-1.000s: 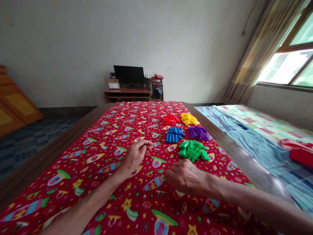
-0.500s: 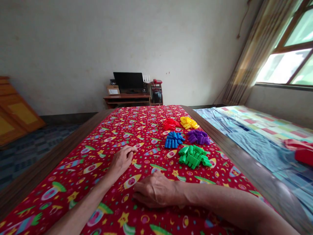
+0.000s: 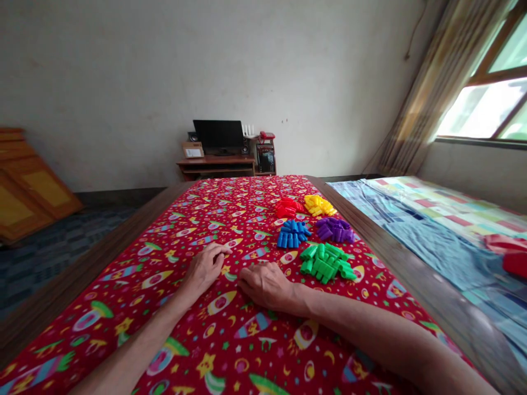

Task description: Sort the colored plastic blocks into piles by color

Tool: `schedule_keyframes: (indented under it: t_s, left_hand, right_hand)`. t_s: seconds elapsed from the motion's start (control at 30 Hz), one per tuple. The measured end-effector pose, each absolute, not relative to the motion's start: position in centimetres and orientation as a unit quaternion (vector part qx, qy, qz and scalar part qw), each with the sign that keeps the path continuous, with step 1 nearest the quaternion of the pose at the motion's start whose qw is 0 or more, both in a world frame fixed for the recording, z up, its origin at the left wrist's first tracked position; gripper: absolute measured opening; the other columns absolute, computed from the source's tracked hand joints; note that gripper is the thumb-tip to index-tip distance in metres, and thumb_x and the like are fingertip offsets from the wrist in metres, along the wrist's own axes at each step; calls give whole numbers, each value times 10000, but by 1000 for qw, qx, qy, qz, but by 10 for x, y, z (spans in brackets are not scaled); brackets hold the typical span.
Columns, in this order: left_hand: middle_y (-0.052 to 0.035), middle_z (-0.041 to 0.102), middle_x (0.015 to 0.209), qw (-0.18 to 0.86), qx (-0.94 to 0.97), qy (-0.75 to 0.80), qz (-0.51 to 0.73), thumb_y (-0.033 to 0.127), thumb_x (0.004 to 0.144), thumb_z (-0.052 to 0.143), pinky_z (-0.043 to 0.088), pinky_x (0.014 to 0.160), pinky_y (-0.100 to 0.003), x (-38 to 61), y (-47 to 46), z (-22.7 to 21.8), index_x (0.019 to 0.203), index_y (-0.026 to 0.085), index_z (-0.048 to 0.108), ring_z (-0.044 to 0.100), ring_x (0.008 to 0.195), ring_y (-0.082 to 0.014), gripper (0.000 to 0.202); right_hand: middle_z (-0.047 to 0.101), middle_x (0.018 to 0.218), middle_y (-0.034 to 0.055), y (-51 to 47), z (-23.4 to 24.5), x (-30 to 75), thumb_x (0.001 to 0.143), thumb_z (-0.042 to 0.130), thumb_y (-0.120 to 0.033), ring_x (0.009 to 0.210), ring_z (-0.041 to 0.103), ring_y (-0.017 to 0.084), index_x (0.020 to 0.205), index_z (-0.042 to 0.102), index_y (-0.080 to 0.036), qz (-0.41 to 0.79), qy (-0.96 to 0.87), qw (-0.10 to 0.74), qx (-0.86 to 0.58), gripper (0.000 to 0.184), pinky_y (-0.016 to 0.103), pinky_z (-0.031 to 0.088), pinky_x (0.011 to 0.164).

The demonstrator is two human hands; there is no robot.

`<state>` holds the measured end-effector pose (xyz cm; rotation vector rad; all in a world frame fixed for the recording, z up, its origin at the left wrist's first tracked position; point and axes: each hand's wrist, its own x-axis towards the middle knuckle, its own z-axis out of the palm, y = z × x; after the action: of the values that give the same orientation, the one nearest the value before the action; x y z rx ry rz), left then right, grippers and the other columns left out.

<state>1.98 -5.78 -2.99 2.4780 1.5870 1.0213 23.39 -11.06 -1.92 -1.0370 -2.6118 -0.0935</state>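
The left hand (image 3: 205, 266) lies on the cloth (image 3: 206, 343), fingers loosely bent; at its four o'clock, the right hand (image 3: 267, 285) has its fingers curled under. Whether either holds anything, I cannot tell. From the right hand, green pieces (image 3: 325, 263) sit at two o'clock and blue pieces (image 3: 292, 235) at one, with purple pieces (image 3: 334, 229), red pieces (image 3: 288, 207) and yellow pieces (image 3: 319, 205) beyond. Light fingertips and forearms clear of the piles would probably avoid mixing colours. The red patterned cloth covers a dark table (image 3: 382, 247); a screen (image 3: 219, 135) stands at twelve, a bed (image 3: 432, 247) at two.
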Motion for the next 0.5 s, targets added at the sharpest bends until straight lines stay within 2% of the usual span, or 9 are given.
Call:
schedule_keyframes:
  t_s: [0.27,0.5]
  left_hand:
    - [-63,680,884,9,802,498,330,260,805,373,554,796,-345,21,-60,-27,811,214,635,662,841,-212,266]
    - [-63,689,899,10,804,503,316,267,808,376,552,813,-339,22,-64,-20,814,213,641,666,848,-205,271]
  right_hand:
    - [714,830,51,-113,-18,236,986,382,-320,654,608,128,916,593,-179,-26,-919,163,-359,263,262,296,565]
    - [707,775,50,-112,-17,237,975,395,-330,635,610,137,920,590,-181,-26,-919,159,-361,252,272,261,538]
